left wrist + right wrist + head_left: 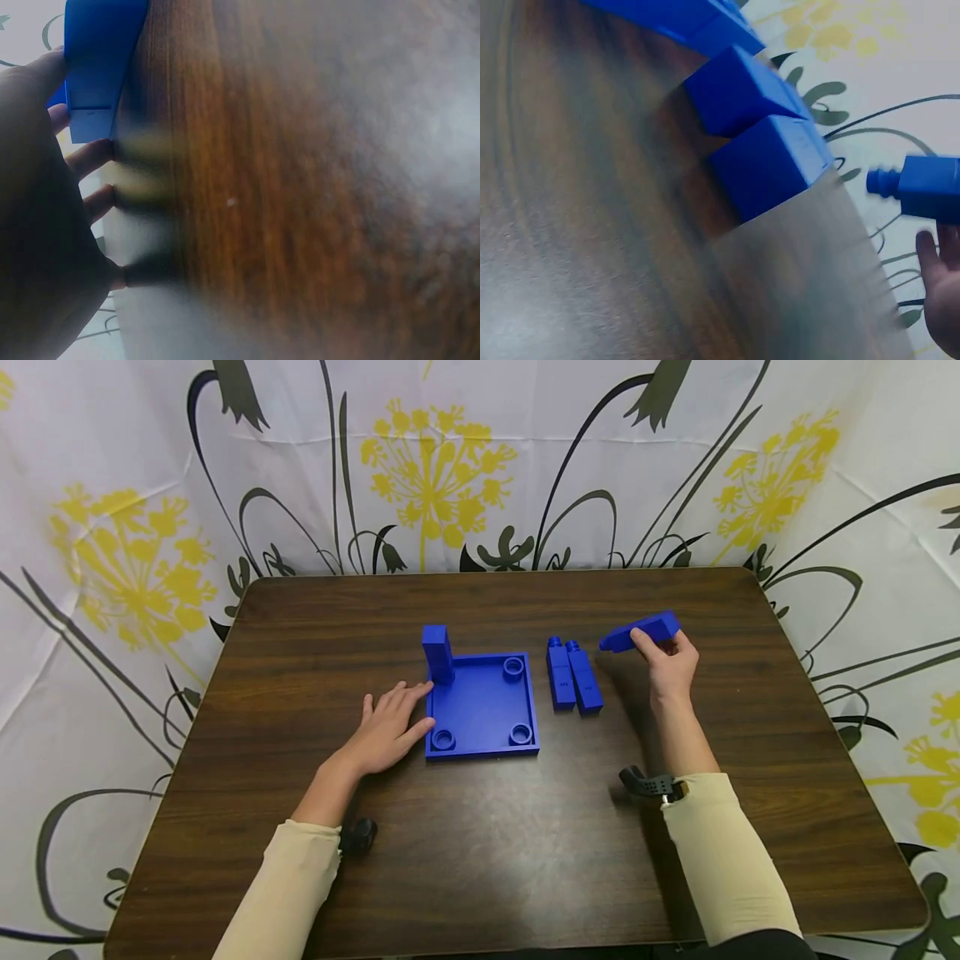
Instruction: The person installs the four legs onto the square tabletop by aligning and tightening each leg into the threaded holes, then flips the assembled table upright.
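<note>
A square blue tray-like base [480, 706] lies on the table, with ring-shaped sockets [513, 668] at three corners. At its far left corner a blue leg [438, 653] stands upright. My left hand [386, 727] lies flat with fingers spread, thumb and fingertip at the base's left edge. Above the table to the right, my right hand [670, 664] pinches another blue leg [641, 632] between thumb and fingers; its narrow threaded end [883, 182] points left in the head view. Two more blue legs [560, 675] [584, 678] lie side by side between the base and my right hand.
The brown wooden table [465, 852] has rounded far corners. Behind and beside it hangs a white curtain [300, 460] with yellow and grey flower prints. Black straps [648, 783] are on both wrists.
</note>
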`<state>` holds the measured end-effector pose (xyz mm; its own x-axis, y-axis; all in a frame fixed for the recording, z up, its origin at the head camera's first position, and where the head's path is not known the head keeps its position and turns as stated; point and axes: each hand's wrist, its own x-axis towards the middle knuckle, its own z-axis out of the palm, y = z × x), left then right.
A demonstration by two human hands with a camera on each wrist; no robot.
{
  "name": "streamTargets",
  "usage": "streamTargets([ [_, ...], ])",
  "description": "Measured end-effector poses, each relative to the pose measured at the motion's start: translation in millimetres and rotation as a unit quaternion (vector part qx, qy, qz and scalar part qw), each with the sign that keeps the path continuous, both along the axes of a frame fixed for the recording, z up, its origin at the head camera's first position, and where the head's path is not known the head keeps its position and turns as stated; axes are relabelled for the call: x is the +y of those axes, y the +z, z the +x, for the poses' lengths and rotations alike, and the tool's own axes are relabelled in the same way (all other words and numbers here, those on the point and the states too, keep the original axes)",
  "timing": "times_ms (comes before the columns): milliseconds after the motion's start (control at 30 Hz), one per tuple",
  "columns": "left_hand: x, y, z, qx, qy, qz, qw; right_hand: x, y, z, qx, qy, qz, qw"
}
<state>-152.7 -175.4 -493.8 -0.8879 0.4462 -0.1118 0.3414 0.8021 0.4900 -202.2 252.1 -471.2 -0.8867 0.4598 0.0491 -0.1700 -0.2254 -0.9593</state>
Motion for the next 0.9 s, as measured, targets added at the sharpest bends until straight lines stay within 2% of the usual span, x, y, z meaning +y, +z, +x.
streamTargets([
  [133, -0.5, -1.4, -0.4, 0.006, -0.001, 0.007, 1.0000, -1.9, 8.7, -2.2, 0.056, 0.045, -0.058, 0.9958],
  [333, -0.5, -1.9, -0.6, 0.010, 0.000, 0.006, 0.9999, -11.4, 27.2, -6.7, 0.091, 0.111, -0.070, 0.9871],
  [433, 0.2, 0.5, -0.9, 0.007, 0.000, 0.005, 1.0000, -17.8, 36.6, -9.3, 0.096, 0.142, -0.041, 0.9844],
  [567, -0.1, 2.5, -1.1, 0.006, 0.001, 0.006, 1.0000, -25.9, 45.5, -12.6, 0.092, 0.171, 0.036, 0.9804],
  [767, -0.8, 0.6, -0.8, 0.009, -0.004, 0.012, 0.9999, -39.3, 50.4, -17.7, 0.073, 0.202, 0.143, 0.9661],
  [900, -1.3, -0.2, 0.0, 0.004, -0.005, 0.010, 0.9999, -56.1, 62.2, -12.9, 0.051, 0.230, 0.182, 0.9548],
])
